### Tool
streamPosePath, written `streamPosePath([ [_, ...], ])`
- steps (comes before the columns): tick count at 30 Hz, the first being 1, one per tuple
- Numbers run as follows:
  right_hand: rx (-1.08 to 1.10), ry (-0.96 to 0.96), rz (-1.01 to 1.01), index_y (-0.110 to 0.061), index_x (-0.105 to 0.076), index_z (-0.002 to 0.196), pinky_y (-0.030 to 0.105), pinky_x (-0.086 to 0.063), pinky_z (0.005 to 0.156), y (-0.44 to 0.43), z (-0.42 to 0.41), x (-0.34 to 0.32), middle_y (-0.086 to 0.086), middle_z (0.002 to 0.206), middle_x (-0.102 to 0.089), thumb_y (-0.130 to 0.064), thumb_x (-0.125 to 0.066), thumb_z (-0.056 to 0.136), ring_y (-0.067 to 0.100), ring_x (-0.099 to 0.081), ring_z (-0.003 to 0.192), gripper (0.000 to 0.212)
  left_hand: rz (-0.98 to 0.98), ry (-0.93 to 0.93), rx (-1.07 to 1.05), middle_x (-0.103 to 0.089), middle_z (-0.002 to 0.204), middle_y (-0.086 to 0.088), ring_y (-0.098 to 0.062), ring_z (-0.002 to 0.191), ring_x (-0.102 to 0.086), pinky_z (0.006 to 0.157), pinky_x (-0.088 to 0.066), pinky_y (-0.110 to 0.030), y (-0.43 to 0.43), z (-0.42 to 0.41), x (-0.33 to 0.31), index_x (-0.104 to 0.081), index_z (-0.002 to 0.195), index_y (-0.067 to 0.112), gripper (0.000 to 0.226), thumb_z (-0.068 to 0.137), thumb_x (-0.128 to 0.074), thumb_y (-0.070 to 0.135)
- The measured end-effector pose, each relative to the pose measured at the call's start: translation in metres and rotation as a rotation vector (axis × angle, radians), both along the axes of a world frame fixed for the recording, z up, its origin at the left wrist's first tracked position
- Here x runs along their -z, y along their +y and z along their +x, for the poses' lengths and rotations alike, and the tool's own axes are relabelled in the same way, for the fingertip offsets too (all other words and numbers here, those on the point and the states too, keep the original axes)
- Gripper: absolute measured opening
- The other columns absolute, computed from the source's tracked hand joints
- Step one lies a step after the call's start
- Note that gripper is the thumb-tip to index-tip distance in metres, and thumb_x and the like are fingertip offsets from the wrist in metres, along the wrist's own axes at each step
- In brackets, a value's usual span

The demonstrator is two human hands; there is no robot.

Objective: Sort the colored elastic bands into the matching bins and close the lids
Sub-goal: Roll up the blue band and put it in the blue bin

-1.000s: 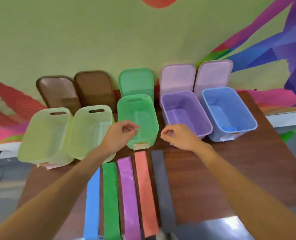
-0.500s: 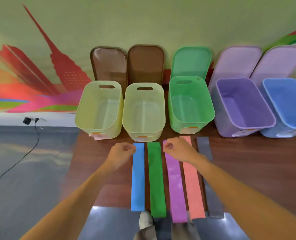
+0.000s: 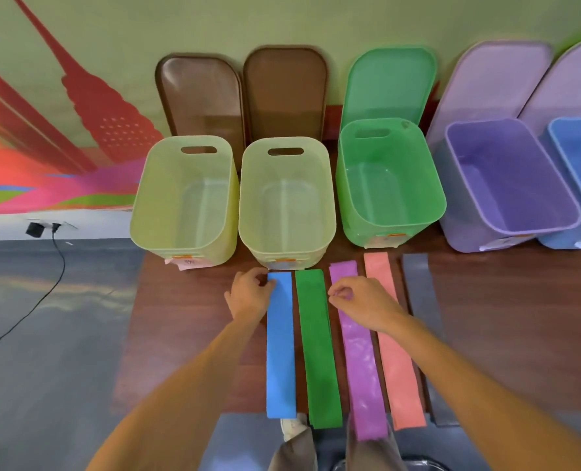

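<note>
Pinching the far corner of the blue band (image 3: 281,351), the left hand (image 3: 250,294) has its thumb and fingers curled narrow on that 11 o'clock corner. The right hand (image 3: 363,304) hovers curled over the far end of the purple band (image 3: 360,375); I cannot tell if it grips it. 5 bands lie flat side by side on the table (image 3: 503,334), running 6 to 12 o'clock: blue, green band (image 3: 318,351), purple, pink band (image 3: 401,379), grey band (image 3: 421,294). At 12 o'clock stand 5 open bins: 2 yellow bins (image 3: 153,185), a green bin (image 3: 350,185), a purple bin (image 3: 469,171) and a blue bin (image 3: 574,154) at 2 o'clock. Their lids (image 3: 284,93) lean against the wall behind.
</note>
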State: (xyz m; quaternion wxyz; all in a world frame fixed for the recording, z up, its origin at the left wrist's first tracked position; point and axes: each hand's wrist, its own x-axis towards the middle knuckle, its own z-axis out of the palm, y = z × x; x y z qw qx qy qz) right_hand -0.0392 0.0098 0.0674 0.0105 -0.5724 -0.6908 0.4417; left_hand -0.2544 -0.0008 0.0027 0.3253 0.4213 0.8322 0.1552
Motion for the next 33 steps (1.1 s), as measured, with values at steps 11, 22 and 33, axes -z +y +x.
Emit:
streamPosePath([
  [11, 0.041, 0.069, -0.046, -0.019, -0.065, 0.11, 0.024, -0.046, 0.092, -0.009, -0.011, 0.003, -0.001, 0.112, -0.067, -0.025, -0.061, 0.091, 0.008, -0.059, 0.096, 0.021, 0.121, -0.283, 0.02, -0.065, 0.08, 0.003, -0.015, 0.079, -0.063, 0.065, -0.046, -0.009, -0.021, 0.005, -0.027, -0.063, 0.081, 0.015, 0.009, 0.08, -0.07, 0.01],
  [22, 0.032, 0.101, -0.118, -0.016, -0.056, 0.127, 0.029, -0.046, 0.093, -0.052, -0.029, 0.004, -0.002, 0.126, -0.059, -0.027, -0.064, 0.089, 0.012, -0.057, 0.106, 0.04, 0.212, -0.466, 0.249, -0.065, 0.067, -0.004, -0.016, 0.055, -0.061, 0.062, -0.05, -0.025, -0.04, 0.006, -0.104, -0.06, 0.079, 0.017, 0.014, 0.081, -0.072, 0.011],
  [33, 0.187, 0.434, -0.152, -0.009, -0.067, 0.098, 0.024, -0.048, 0.066, -0.055, -0.028, -0.051, 0.002, 0.084, -0.069, -0.006, -0.062, 0.086, 0.01, -0.063, 0.073, 0.013, 0.334, -0.505, 0.347, -0.065, 0.067, -0.003, -0.008, 0.052, -0.06, 0.05, -0.044, -0.015, -0.03, 0.003, -0.183, -0.062, 0.082, 0.014, 0.01, 0.082, -0.072, 0.012],
])
